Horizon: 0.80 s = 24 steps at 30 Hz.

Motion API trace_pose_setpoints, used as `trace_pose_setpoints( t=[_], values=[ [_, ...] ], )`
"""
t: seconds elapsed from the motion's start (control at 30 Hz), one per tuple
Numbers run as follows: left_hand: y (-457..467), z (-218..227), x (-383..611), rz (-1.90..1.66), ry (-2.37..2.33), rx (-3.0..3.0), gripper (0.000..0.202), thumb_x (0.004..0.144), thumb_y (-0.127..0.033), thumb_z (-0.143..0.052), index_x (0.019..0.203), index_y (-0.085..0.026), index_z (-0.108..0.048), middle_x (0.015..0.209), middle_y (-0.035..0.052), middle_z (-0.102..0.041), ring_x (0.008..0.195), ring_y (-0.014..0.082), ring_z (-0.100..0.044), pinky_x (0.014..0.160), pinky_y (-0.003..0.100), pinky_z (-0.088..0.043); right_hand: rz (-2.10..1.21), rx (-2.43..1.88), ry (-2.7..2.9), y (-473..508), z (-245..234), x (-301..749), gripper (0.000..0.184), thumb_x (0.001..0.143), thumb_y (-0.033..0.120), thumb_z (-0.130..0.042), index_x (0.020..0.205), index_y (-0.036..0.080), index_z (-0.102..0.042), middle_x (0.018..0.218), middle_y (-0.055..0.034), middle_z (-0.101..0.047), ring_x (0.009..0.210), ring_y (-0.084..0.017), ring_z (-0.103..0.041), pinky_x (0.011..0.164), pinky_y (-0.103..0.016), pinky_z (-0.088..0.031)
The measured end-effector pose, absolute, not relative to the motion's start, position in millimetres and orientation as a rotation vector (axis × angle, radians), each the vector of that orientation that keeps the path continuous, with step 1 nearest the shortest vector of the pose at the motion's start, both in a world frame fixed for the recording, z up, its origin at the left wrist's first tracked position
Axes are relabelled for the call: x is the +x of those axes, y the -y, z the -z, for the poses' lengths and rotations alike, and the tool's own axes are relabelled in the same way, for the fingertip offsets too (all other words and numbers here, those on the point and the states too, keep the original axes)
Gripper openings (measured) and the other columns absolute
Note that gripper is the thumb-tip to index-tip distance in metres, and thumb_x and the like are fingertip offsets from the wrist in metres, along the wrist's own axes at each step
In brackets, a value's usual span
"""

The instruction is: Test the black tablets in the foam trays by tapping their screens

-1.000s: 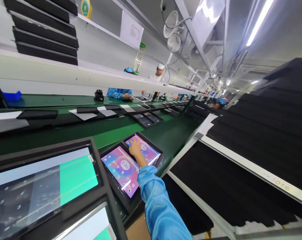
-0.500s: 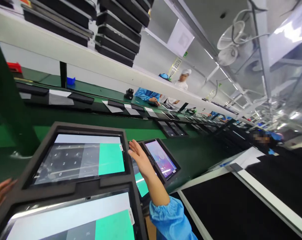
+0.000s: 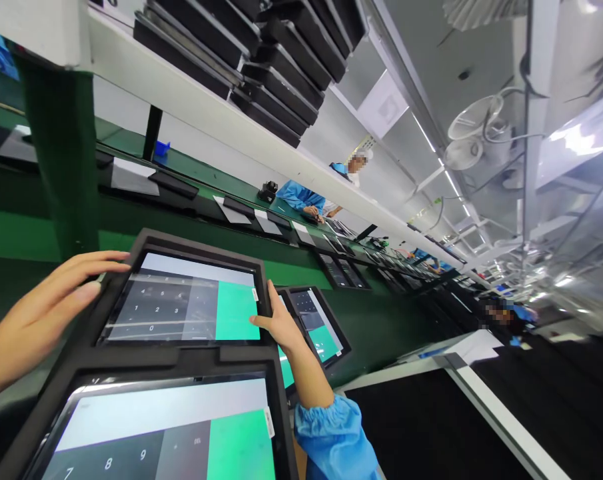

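A black foam tray [image 3: 181,358] with two recesses lies before me, a tablet in each. The far tablet [image 3: 168,307] and the near tablet [image 3: 191,427] both show a calculator screen with a green block. My left hand [image 3: 46,313] is at the tray's far left corner, fingers stretched out and fingertips touching its rim. My right hand [image 3: 281,327] is on the tray's right edge, thumb over the rim toward the far tablet's screen and fingers along the outer side. Behind it, partly hidden, is a second tray of tablets; its right tablet [image 3: 318,323] also shows a calculator.
Stacked black trays [image 3: 286,80] stand on a white shelf [image 3: 221,123] overhead. A green post [image 3: 64,160] rises at left. Farther along the green bench are another tablet tray [image 3: 342,270] and a person in blue sleeves [image 3: 301,197]. A black surface [image 3: 431,427] lies at right.
My left hand has come in from the left edge to the tray's corner. My right hand's thumb now laps over the rim. The second tray's right tablet changed from a colourful screen to a calculator.
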<state>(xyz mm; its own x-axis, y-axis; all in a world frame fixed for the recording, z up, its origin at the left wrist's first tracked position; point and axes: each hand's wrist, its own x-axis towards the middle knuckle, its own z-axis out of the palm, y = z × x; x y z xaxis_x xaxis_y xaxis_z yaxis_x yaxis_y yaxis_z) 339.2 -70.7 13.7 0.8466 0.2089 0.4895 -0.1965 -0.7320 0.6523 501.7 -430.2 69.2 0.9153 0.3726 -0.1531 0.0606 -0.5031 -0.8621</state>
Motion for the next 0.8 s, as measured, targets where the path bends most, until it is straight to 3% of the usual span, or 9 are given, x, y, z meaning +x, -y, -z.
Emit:
trace_pose_setpoints(
  t=[0.13,0.23,0.4,0.63,0.8],
  values=[
    [89.5,-45.0,342.0,-0.678,0.087,2.172,0.033,0.101,-0.043,-0.035,0.120,-0.030,-0.060,0.147,-0.0057,-0.046,0.141,0.0176,-0.038,0.124,0.033,-0.024,-0.335,-2.077,0.268,425.9,-68.3,506.4,0.105,0.070,0.030,-0.075,0.160,0.022,-0.022,0.166,-0.0045,-0.024,0.153,-0.025,-0.025,0.125,-0.042,-0.021],
    [94.1,-54.2,349.8,-0.653,0.181,2.258,0.039,0.101,-0.046,-0.036,0.123,-0.028,-0.062,0.148,-0.0024,-0.045,0.142,0.0196,-0.035,0.123,0.034,-0.024,-0.307,-2.079,0.271,422.7,-68.6,508.7,0.101,0.072,0.030,-0.071,0.160,0.020,-0.023,0.165,-0.0049,-0.026,0.153,-0.024,-0.027,0.125,-0.041,-0.019],
    [91.4,-53.5,363.5,-0.575,0.236,2.359,0.046,0.101,-0.050,-0.033,0.123,-0.027,-0.066,0.151,0.0003,-0.044,0.143,0.0219,-0.034,0.124,0.038,-0.026,-0.379,-2.002,0.292,427.5,-70.2,507.6,0.110,0.062,0.023,-0.076,0.159,0.024,-0.025,0.166,-0.0032,-0.023,0.153,-0.025,-0.026,0.125,-0.043,-0.019],
    [90.9,-44.1,377.6,-0.368,0.201,2.588,0.048,0.100,-0.058,-0.031,0.134,-0.040,-0.060,0.161,-0.0041,-0.031,0.152,0.0311,-0.018,0.123,0.064,-0.014,-0.371,-1.967,0.248,425.4,-69.9,504.6,0.104,0.070,0.034,-0.075,0.160,0.025,-0.022,0.167,-0.0014,-0.020,0.155,-0.022,-0.018,0.126,-0.042,-0.015],
    [93.5,-49.4,372.5,-0.468,0.102,2.657,0.055,0.100,-0.059,-0.030,0.126,-0.030,-0.067,0.161,0.0008,-0.031,0.152,0.0334,-0.018,0.122,0.066,-0.013,-0.345,-1.951,0.242,424.3,-68.8,503.6,0.094,0.075,0.036,-0.071,0.158,0.028,-0.028,0.166,0.0010,-0.021,0.154,-0.021,-0.020,0.127,-0.042,-0.015]
  ],
)
